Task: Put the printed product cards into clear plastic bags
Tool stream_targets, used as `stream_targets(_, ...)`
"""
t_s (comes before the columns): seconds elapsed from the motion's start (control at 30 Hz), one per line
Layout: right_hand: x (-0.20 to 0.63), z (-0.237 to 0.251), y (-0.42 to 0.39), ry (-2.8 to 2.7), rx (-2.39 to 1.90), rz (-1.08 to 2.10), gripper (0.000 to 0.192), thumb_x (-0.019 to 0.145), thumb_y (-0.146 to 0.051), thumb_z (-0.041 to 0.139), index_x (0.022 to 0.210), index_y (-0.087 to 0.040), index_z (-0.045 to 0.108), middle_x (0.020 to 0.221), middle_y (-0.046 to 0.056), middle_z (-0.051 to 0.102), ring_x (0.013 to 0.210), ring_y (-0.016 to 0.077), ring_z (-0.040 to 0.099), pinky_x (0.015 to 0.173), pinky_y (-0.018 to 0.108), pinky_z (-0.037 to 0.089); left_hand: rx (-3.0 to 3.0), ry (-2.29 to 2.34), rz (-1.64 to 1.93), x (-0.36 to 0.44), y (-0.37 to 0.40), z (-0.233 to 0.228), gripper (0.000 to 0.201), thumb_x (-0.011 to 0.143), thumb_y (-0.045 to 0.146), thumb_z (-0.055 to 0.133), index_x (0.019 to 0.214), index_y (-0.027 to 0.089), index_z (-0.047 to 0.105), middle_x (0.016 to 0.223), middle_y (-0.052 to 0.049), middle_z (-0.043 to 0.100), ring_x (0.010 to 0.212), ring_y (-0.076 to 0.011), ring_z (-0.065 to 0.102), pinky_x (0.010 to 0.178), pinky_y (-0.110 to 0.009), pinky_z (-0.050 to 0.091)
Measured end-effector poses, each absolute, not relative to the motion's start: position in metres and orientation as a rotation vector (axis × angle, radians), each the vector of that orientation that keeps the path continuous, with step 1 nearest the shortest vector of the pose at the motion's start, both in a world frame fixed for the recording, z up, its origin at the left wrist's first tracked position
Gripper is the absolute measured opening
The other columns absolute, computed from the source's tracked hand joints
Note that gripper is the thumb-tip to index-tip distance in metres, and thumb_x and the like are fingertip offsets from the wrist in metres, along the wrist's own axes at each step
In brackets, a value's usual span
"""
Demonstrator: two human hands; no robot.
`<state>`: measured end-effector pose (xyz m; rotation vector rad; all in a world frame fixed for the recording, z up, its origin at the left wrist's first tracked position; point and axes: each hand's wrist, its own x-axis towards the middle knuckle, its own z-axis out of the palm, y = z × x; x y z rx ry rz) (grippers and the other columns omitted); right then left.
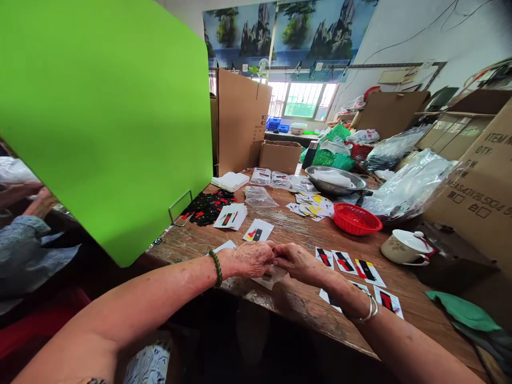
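Green panel (104, 117) at ten o'clock hides the scene behind it; fingers (276, 258) cover most of a small packet (272, 277); cardboard box (484, 186) at three o'clock cut off.

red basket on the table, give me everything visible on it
The red basket is a shallow, round, open-mesh tray that looks like plastic, with a thicker smooth rim. It sits upright on the wooden table, right of centre, and appears empty. A metal bowl lies just behind it, clear plastic bags to its right, printed cards to its left. Whether any of these touch it cannot be told. Neither hand is near it.
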<state>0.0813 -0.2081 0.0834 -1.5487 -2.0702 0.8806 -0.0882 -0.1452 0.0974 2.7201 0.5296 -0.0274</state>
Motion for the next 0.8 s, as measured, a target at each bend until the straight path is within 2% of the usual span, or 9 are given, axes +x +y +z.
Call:
stream_targets(0.07, 0.085, 0.084, -0.207, -1.974, -1.58, 0.964, 0.018, 0.084, -0.028, 0.053, 0.081, -0.017, 0.066, 0.064, -0.001, 0.055, 0.057, 0.0114, 0.045, 0.052, 0.022, 0.034, 2.63, 0.498, 0.122, -0.09, -0.142, 0.098, 0.007, 0.074, 0.012, 0.063, 0.068, 0.015, 0.06, 0.098, -0.004, 0.062, 0.08, -0.0147, 0.055, 0.076, -0.027, 0.044)
stream_targets(0.13, 0.089, 0.084, -0.207, -1.84, -1.584, 1.103, 0.026, 0.086, -0.039, 0.052, 0.08, -0.017, 0.064, 0.061, -0.001, 0.052, 0.053, 0.0116, 0.044, 0.048, 0.022, 0.033, 2.52, 0.541, 0.248, -0.092, -0.14, 0.1, 0.012, 0.066, 0.01, 0.069, 0.071, 0.015, 0.061, 0.087, -0.001, 0.059, 0.08, -0.0146, 0.054, 0.072, -0.025, 0.043)
stream_targets(0.27, 0.093, 0.079, -0.211, -1.697, -1.42, 1.267, 0.041, 0.084, -0.056, 0.054, 0.091, -0.017, 0.064, 0.073, 0.001, 0.059, 0.057, 0.0127, 0.048, 0.049, 0.023, 0.038, 2.315, 0.708, 0.249, -0.095, -0.139, 0.101, 0.014, 0.061, 0.012, 0.07, 0.066, 0.016, 0.058, 0.07, 0.004, 0.052, 0.063, -0.0103, 0.046, 0.056, -0.022, 0.035)
stream_targets(0.37, 0.093, 0.074, -0.215, -1.672, -1.388, 1.241, 0.041, 0.075, -0.046, 0.069, 0.102, -0.016, 0.063, 0.079, 0.002, 0.062, 0.061, 0.0122, 0.048, 0.051, 0.023, 0.036, 2.21, 0.711, 0.254, -0.096, -0.141, 0.1, 0.007, 0.065, 0.015, 0.065, 0.064, 0.016, 0.057, 0.067, 0.004, 0.052, 0.061, -0.0098, 0.046, 0.055, -0.022, 0.035)
stream_targets(0.47, 0.093, 0.069, -0.217, -1.674, -1.51, 1.122, 0.029, 0.071, -0.037, 0.071, 0.089, -0.015, 0.064, 0.071, -0.001, 0.059, 0.059, 0.0117, 0.046, 0.05, 0.023, 0.032, 1.997, 0.713, 0.289, -0.096, -0.141, 0.097, 0.003, 0.065, 0.018, 0.061, 0.065, 0.016, 0.059, 0.071, 0.002, 0.056, 0.059, -0.0103, 0.049, 0.055, -0.024, 0.04)
stream_targets(0.6, 0.091, 0.065, -0.216, -1.668, -1.53, 1.122, 0.021, 0.071, -0.033, 0.069, 0.076, -0.016, 0.059, 0.062, -0.004, 0.052, 0.055, 0.0105, 0.042, 0.049, 0.022, 0.03, 1.816, 0.692, 0.324, -0.096, -0.14, 0.091, 0.011, 0.06, 0.019, 0.067, 0.062, 0.015, 0.057, 0.068, 0.003, 0.055, 0.057, -0.0104, 0.051, 0.054, -0.024, 0.043)
stream_targets(0.73, 0.086, 0.067, -0.216, -1.573, -1.431, 1.127, 0.025, 0.065, -0.027, 0.069, 0.085, -0.018, 0.056, 0.067, -0.004, 0.055, 0.059, 0.0117, 0.047, 0.052, 0.022, 0.035, 1.998, 0.708, 0.378, -0.097, -0.141, 0.09, 0.011, 0.064, 0.012, 0.061, 0.059, 0.016, 0.052, 0.06, 0.005, 0.049, 0.058, -0.0091, 0.046, 0.057, -0.023, 0.039)
stream_targets(0.8, 0.084, 0.07, -0.217, -1.568, -1.384, 1.08, 0.029, 0.064, -0.024, 0.069, 0.089, -0.02, 0.055, 0.073, -0.003, 0.057, 0.061, 0.012, 0.049, 0.054, 0.022, 0.037, 2.15, 0.669, 0.391, -0.098, -0.142, 0.091, 0.013, 0.067, 0.009, 0.058, 0.058, 0.016, 0.051, 0.067, 0.003, 0.055, 0.064, -0.01, 0.048, 0.062, -0.024, 0.041)
